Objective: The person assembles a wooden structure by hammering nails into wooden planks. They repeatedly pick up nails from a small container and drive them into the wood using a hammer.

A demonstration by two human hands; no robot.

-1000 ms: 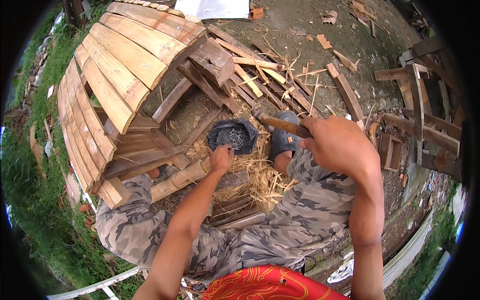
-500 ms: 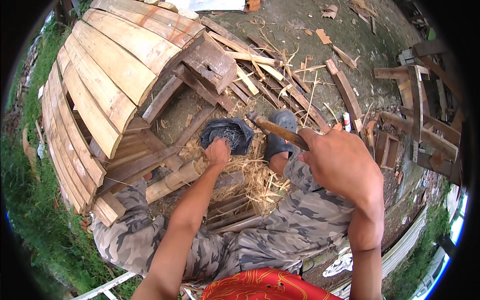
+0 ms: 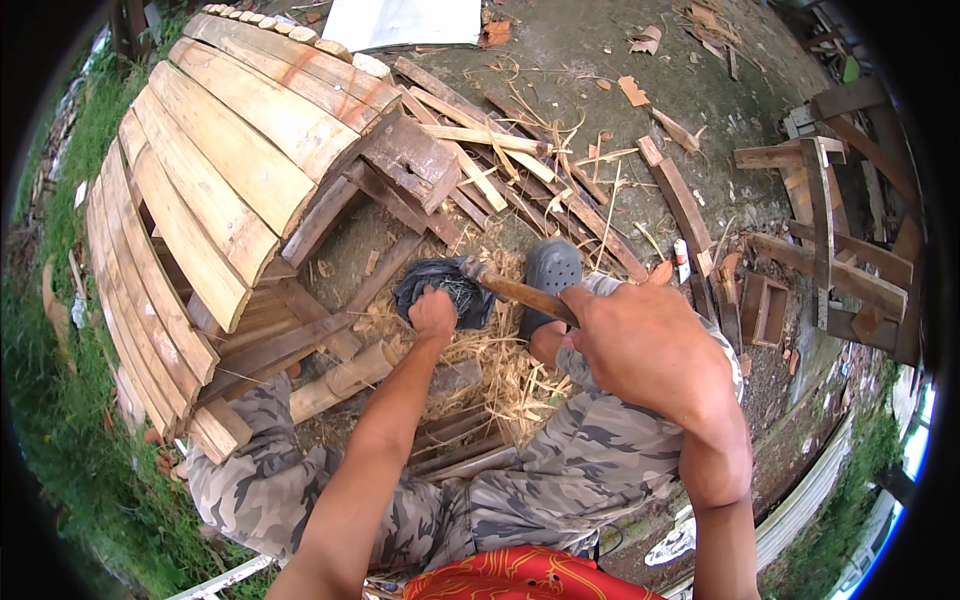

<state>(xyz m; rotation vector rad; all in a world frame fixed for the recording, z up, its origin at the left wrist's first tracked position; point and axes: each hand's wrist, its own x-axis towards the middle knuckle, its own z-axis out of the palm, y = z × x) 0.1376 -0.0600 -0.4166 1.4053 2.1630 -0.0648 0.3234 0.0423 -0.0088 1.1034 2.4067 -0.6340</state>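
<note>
My right hand point(image 3: 645, 345) is wrapped round the wooden handle of a hammer point(image 3: 525, 295), whose dark head points left, over the edge of a black plastic bag point(image 3: 408, 283). Loose nails point(image 3: 460, 290) lie inside this crumpled bag. Reaching into its near side, my left hand point(image 3: 433, 313) has its fingers curled down at the nails; the fingertips are hidden, so what they pinch does not show. To the left stands a wooden frame covered with split bamboo slats point(image 3: 225, 175), several fixed with nails.
Wood shavings point(image 3: 515, 385) and a bamboo piece point(image 3: 345, 380) lie by my legs. My grey clog point(image 3: 553, 275) is right of the bag. Scrap strips point(image 3: 500, 150) litter the ground beyond. Old wooden frames point(image 3: 825, 220) stand at the right, near a small wooden box point(image 3: 765, 310).
My right hand and the hammer have come slightly left and lower, the hammer head now at the bag's edge. My left hand stays in the bag. The whole view has shifted a little.
</note>
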